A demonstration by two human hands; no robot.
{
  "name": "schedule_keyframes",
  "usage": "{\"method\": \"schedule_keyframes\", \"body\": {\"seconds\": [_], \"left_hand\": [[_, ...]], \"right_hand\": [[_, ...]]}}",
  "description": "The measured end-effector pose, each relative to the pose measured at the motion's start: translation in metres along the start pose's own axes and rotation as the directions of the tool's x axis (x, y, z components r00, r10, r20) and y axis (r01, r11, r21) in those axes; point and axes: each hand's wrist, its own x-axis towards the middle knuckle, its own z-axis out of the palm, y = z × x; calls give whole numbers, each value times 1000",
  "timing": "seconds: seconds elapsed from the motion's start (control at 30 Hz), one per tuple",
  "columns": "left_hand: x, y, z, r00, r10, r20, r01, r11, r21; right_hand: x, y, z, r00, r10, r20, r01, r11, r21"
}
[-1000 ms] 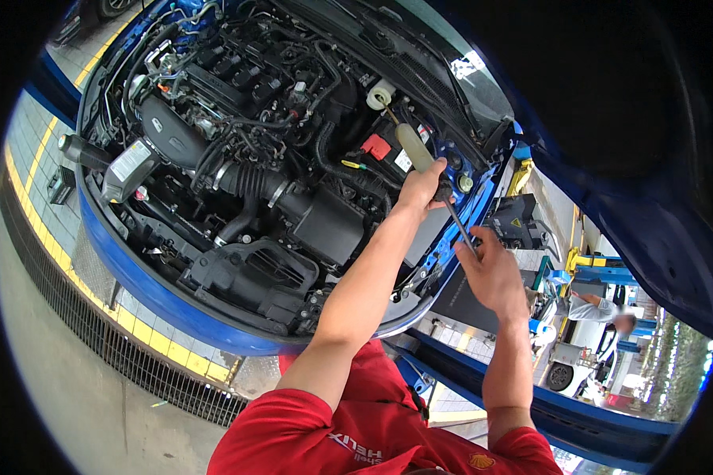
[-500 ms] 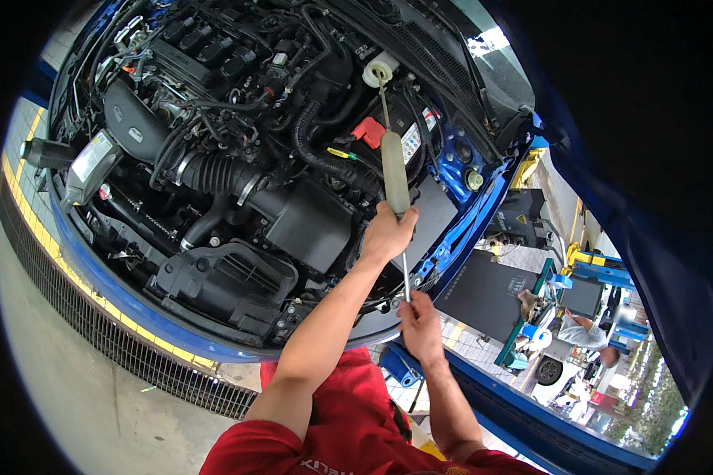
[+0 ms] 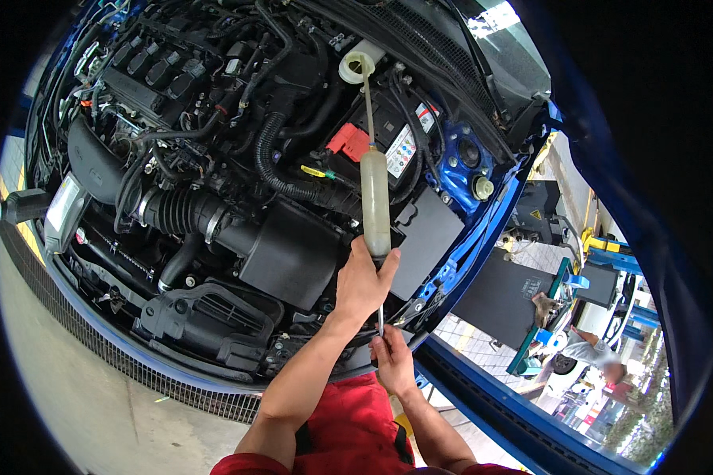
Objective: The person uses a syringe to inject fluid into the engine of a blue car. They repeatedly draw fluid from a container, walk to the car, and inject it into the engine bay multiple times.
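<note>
A long pale translucent suction syringe point(image 3: 375, 202) stretches over the engine bay. Its thin tube point(image 3: 368, 111) reaches into the open neck of a white fluid reservoir point(image 3: 352, 73) near the windscreen. My left hand point(image 3: 363, 285) is wrapped round the near end of the barrel. Between my hands shows the metal plunger rod point(image 3: 381, 317). My right hand point(image 3: 394, 360) grips the rod's near end, just in front of my red clothing; the handle is hidden by the fingers. Yellowish residue shows inside the barrel, but the fluid level is unclear.
Beneath the syringe lie a battery with a red terminal cover point(image 3: 348, 142) and a black air filter box point(image 3: 289, 253). The dipstick's yellow handle point(image 3: 317, 172) is close by. A blue fender point(image 3: 471, 210) borders the bay. Beyond it are a dark workbench point(image 3: 503, 301) and another person point(image 3: 594, 352).
The view has shifted, so the engine bay sits further left and lower. The syringe looks more upright in the picture. Both hands keep their grips, and the tube stays in the reservoir neck.
</note>
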Motion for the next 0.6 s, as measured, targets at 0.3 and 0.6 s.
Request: {"method": "schedule_keyframes", "body": {"seconds": [0.3,0.6], "left_hand": [[-1,0,5,1000,-1,-14,1,998,58],[-2,-4,4,998,36,-49,-32,997,66]], "right_hand": [[3,6,-2,999,22,39,-23,999,23],[5,18,10,999,-48,2,47,998,40]]}}
